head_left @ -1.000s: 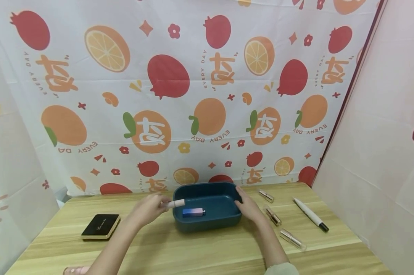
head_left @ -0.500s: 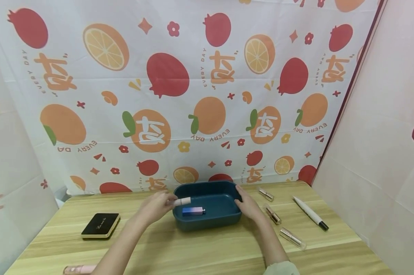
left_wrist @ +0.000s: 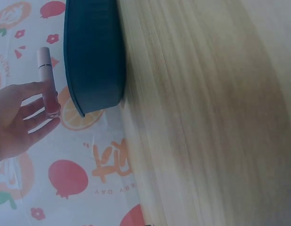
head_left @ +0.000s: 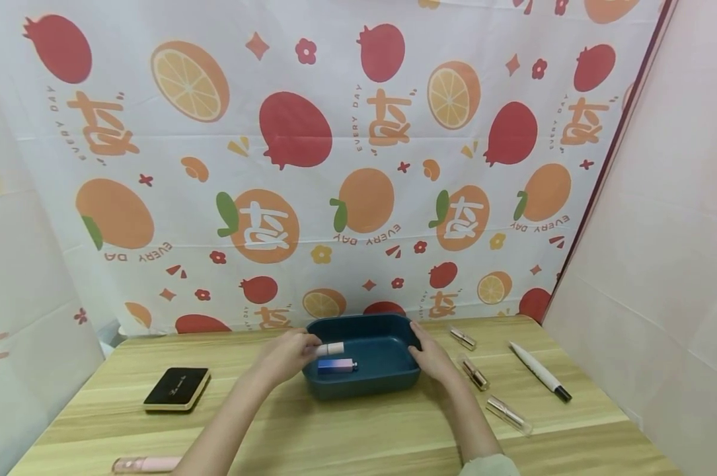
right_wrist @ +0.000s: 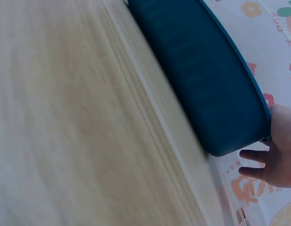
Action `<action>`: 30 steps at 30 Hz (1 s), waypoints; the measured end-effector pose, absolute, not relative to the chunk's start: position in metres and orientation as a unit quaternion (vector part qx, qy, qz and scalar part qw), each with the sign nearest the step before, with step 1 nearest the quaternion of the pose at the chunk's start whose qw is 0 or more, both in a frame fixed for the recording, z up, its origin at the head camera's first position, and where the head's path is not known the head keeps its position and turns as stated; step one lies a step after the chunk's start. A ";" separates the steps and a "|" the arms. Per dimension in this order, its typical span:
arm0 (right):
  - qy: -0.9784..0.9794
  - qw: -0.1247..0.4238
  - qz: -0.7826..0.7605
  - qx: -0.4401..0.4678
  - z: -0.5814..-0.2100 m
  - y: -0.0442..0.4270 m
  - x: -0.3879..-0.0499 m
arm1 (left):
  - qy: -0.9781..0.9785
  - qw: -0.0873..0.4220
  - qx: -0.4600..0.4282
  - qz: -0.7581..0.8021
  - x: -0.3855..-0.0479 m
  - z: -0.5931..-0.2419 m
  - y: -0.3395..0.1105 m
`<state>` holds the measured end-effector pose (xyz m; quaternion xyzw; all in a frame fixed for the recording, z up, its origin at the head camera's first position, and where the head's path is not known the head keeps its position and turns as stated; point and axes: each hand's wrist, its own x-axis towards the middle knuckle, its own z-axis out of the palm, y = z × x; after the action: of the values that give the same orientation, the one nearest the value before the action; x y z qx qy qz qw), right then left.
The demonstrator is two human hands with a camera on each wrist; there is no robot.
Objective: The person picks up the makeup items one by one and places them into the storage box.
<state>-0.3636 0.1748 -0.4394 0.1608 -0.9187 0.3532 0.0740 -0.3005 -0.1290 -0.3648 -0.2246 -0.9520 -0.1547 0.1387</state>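
My left hand (head_left: pixel 287 357) pinches a lip gloss tube (left_wrist: pixel 47 77) with a pale pink cap and a clear, reddish lower part. The cap end points right, over the left side of a dark teal box (head_left: pixel 370 387). Inside the box lies a blue-to-pink lipstick (head_left: pixel 336 365), just in front of the held tube. My right hand (head_left: pixel 434 360) grips the box's right end at the rim. Two of its fingers (right_wrist: pixel 253 172) stretch out beyond the wall in the right wrist view. How far its thumb reaches inside is hard to see.
Left of the box sits a black compact (head_left: pixel 176 389) with gold edging. A pink tube (head_left: pixel 147 465) lies near the front left, partly behind my forearm. To the right are a gold lipstick (head_left: pixel 462 338), two clear-capped tubes (head_left: pixel 474 374) and a white pen (head_left: pixel 539 370). A fruit-print curtain (head_left: pixel 358 165) hangs behind.
My left hand has moved right with the lip gloss, bringing it over the box's left side. The right hand stays on the box's right end.
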 end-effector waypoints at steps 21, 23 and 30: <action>-0.920 0.072 0.349 0.165 -0.441 0.177 -0.365 | -0.952 0.115 -0.230 -0.164 -0.308 -0.363 -0.109; -0.920 0.072 0.349 0.165 -0.441 0.177 -0.365 | -0.953 0.109 -0.229 -0.169 -0.310 -0.363 -0.108; -0.918 0.070 0.354 0.165 -0.441 0.177 -0.364 | -0.952 0.099 -0.229 -0.178 -0.316 -0.364 -0.103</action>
<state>-0.3641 0.1771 -0.4409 0.1646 -0.9179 0.3542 0.0703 -0.3159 -0.1032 -0.3645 -0.2293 -0.9517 -0.1782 0.0993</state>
